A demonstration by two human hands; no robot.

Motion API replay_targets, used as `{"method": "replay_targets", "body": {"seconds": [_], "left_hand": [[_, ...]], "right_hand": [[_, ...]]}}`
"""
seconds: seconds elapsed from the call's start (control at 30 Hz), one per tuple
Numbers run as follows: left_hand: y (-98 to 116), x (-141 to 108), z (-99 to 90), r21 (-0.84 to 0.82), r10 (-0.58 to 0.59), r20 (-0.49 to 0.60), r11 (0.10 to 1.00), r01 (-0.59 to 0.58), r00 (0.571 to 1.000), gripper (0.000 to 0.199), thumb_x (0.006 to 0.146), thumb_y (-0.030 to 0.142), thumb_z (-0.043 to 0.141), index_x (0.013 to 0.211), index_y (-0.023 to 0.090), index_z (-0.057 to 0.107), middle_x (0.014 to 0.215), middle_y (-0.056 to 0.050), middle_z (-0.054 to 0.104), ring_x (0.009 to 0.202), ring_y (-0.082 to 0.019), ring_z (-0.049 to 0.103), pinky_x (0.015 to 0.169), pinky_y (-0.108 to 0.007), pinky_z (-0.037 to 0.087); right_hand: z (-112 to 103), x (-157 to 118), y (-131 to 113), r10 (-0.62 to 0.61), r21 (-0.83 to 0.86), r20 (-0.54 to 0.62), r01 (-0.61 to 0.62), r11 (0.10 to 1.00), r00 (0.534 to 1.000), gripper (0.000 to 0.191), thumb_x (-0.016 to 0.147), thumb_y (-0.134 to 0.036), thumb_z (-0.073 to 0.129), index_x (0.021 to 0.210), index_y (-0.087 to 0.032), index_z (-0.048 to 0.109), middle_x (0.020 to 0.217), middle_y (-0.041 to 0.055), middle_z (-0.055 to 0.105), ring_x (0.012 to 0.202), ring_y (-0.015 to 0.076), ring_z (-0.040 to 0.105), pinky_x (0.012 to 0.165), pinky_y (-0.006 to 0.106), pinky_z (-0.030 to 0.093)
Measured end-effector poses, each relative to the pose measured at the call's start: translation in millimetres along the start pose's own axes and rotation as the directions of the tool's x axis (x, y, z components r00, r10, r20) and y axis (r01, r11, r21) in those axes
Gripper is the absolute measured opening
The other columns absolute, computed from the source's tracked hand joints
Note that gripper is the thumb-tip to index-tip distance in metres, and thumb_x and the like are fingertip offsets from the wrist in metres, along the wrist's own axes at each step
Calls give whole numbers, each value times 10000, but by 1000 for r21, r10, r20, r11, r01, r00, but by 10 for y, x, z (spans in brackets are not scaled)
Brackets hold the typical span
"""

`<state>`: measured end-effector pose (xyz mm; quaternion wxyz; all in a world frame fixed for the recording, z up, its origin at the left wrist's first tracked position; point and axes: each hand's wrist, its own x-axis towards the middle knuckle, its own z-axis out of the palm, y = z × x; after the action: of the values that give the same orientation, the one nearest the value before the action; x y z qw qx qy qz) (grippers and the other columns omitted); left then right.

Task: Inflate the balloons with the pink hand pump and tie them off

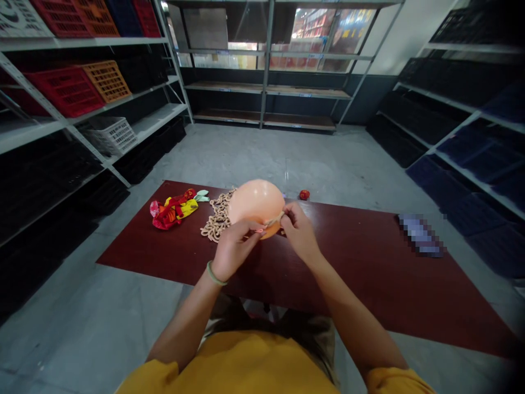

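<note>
Left hand (pixel 234 244) pinched on the neck (pixel 260 231) of a peach balloon (pixel 255 200), right hand (pixel 300 234) pinched on a beige cord (pixel 272 221) — balloon just beyond both grips, cord heap (pixel 216 220) left of them, crumpled bright bundle (pixel 172 210) farther left

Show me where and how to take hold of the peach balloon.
Pinch the balloon by its narrow neck, coming from the near side, where the neck seems to point. Its body is round and smooth with no edge to grip, so the neck looks the surer hold. The left hand pinches there, next to the cord.
</note>
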<state>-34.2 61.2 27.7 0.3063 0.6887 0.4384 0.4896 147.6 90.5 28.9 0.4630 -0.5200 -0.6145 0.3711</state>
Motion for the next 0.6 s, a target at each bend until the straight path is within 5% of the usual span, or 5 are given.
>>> {"method": "replay_targets", "body": {"seconds": [0.13,0.37,0.47,0.6], "left_hand": [[147,-4,-176,203,328,121,916,-347,937,159,899,195,582,1007,219,696,965,-65,733,895,-182,670,815,-297,499],[398,-50,-288,533,338,186,754,-384,922,168,912,222,568,1020,225,697,912,-73,694,826,-182,627,722,-280,473],[455,-31,-342,507,345,277,741,-441,897,204,922,224,547,1063,237,693,992,-85,703,916,-208,639,785,-311,489],[402,26,-403,246,372,427,829,-502,824,247,926,199,536,1134,246,662,1206,-81,684,1095,-223,635,909,-354,490]], "right_hand": [[-55,-63,-72,-56,7,36,56,998,998,76,883,-281,451,824,-250,416,681,-56,459,566,118,411,531,244,347],[-91,-119,-279,-189,-358,78,204,911,979,96,795,-186,477,779,-237,397,660,-49,428,566,121,379,548,259,291],[-77,-82,-294,-230,-392,144,269,880,962,102,776,-165,471,783,-235,397,663,-44,443,573,126,394,562,265,293],[-49,-37,-234,-186,-203,277,247,948,943,47,817,-199,451,808,-236,423,697,-38,471,622,133,435,592,262,339]]}}
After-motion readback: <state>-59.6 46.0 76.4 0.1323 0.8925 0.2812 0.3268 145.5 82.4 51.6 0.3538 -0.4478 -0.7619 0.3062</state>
